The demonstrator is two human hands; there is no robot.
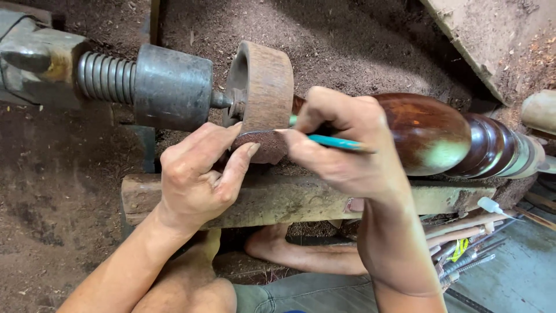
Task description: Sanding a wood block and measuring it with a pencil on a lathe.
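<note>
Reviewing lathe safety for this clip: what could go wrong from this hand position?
1. Both hands sit right at the wooden disc: the left hand touches its lower edge, so fingers could catch if the piece turns.
2. The right hand holds a teal pen against the work; a slip could jerk it off or snap the tip.
3. A bare foot rests under the wooden rest bar, exposed to anything falling.

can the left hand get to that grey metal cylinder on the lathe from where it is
Probably yes: the left hand rests at the wooden disc, and the grey metal cylinder sits just beyond, with nothing between them.
</note>
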